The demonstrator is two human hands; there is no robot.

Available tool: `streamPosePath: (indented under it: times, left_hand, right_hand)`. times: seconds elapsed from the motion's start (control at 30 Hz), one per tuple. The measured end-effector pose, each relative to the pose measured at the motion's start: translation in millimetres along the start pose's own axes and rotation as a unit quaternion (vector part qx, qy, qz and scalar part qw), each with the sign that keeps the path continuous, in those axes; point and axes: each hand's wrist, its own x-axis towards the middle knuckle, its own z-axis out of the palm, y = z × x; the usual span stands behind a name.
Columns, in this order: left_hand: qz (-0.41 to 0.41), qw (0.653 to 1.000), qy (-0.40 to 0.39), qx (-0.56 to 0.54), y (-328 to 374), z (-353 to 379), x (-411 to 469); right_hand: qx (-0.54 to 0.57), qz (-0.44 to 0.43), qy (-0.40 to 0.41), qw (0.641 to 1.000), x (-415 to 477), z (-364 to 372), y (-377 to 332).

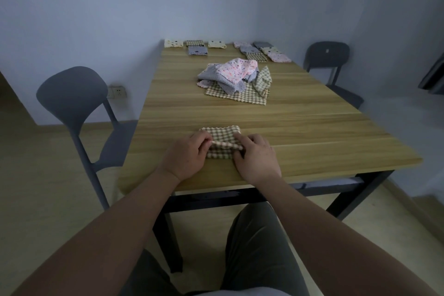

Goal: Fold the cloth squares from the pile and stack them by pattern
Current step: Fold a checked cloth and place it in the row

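Both hands pinch a fold of the checked cloth (222,140) lying between them on the surface (312,132): left grip (189,155), right grip (255,158).

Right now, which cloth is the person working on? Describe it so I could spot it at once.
Start at the long wooden table and come to its near edge. There a brown-and-cream checked cloth lies half folded, pinched by the left hand and the right hand. The pile farther back holds similar checks, but only this one is in hand.
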Motion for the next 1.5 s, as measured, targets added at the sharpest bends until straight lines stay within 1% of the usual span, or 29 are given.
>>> streamPosePath:
  times: [0.17,0.3,0.37,0.43,0.57,0.7,0.8,0.97,1.07,1.2,1.3,1.43,1.5]
  left_hand:
    - [0.02,0.999,-0.038,-0.005,-2.8,-0.1,0.7]
    - [0.04,0.999,-0.025,0.005,-4.9,2.3,1.2]
    - [0.038,0.999,-0.016,0.009,-5.1,2.7,1.3]
    - [0.032,0.999,-0.01,0.009,-4.1,2.4,1.1]
    - [0.034,0.999,-0.009,0.006,-4.3,1.5,0.6]
    - [0.039,0.999,-0.016,-0.002,-7.0,2.2,0.7]
    - [0.04,0.999,-0.025,-0.005,-7.7,2.3,0.4]
    - [0.037,0.999,-0.032,0.013,-6.2,0.6,1.4]
    - [0.039,0.998,-0.038,0.037,-4.6,-1.6,2.5]
    - [0.037,0.998,-0.045,0.039,-2.4,-2.7,3.8]
    - [0.032,0.998,-0.049,0.033,-4.9,0.4,4.2]
    - [0.02,0.998,-0.055,0.039,-8.3,2.9,5.6]
    - [0.018,0.998,-0.052,0.039,-6.0,1.1,4.7]
  right_hand:
    - [0.039,0.029,-0.003,0.999,3.0,-1.8,-1.5]
    - [0.127,0.1,-0.034,0.986,10.9,-8.9,-0.3]
    - [0.145,0.117,-0.045,0.981,13.5,-10.2,0.4]
    - [0.126,0.104,-0.048,0.985,12.1,-10.8,-1.4]
    - [0.046,0.04,-0.031,0.998,3.9,-7.2,-5.1]
    - [0.049,0.013,0.006,0.999,1.2,-3.0,0.2]
    - [0.059,-0.001,0.024,0.998,-0.1,-1.1,3.2]
    - [0.042,-0.03,0.045,0.998,-2.5,3.3,4.8]
    - [0.016,-0.036,0.033,0.999,-3.8,3.8,2.6]
    - [-0.02,-0.016,-0.012,1.0,-5.2,-2.3,-2.0]
    - [0.023,0.003,-0.011,1.0,-3.8,-2.5,-1.7]
    - [0.138,0.043,0.007,0.989,6.3,-6.3,0.4]
    - [0.156,0.055,0.026,0.986,11.2,-13.7,-1.0]
